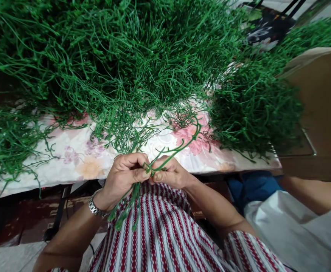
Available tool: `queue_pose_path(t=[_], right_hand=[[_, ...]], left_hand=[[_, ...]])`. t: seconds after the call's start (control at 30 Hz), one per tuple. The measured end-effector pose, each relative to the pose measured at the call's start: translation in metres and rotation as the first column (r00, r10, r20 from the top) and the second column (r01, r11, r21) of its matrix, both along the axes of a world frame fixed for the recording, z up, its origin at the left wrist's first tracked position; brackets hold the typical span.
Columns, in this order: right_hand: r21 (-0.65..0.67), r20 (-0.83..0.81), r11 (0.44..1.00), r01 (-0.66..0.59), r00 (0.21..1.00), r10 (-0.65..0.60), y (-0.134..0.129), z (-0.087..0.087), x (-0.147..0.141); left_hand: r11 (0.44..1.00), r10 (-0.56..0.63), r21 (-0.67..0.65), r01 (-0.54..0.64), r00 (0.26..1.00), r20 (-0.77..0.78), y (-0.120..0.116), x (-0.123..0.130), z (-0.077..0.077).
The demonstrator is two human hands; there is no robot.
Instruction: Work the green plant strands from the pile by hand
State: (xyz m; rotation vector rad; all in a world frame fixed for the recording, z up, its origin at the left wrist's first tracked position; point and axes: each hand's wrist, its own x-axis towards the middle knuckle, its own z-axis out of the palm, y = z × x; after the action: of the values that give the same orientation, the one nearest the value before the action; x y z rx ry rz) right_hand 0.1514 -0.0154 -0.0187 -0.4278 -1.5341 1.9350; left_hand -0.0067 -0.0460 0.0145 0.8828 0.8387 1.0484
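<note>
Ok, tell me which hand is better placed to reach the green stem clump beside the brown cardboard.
Probably the right hand: it is nearer that stem clump, while the left hand sits farther off. Both pinch green stems, so the right may need freeing first.

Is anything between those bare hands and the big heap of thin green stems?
Nothing visible blocks the left hand or right hand: only their held curved green sprig and loose green strands on the white, flower-printed covering lie before the heap. The brown cardboard box stands off to the right.
</note>
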Motion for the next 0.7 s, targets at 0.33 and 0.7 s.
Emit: queue_pose_path(t=[0.33, 0.7], right_hand=[[0.086, -0.016, 0.924, -0.373, 0.926, 0.376, 0.004, 0.007, 0.002], [-0.029, 0.217, 0.97, 0.242, 0.949, -0.23, 0.004, 0.011, 0.011]], left_hand=[[0.997, 0.061, -0.066, -0.05, 0.981, 0.186, 0.007, 0.0, -0.007], [0.931, 0.337, 0.222, -0.289, 0.915, -0.222, 0.019, -0.003, -0.01]])
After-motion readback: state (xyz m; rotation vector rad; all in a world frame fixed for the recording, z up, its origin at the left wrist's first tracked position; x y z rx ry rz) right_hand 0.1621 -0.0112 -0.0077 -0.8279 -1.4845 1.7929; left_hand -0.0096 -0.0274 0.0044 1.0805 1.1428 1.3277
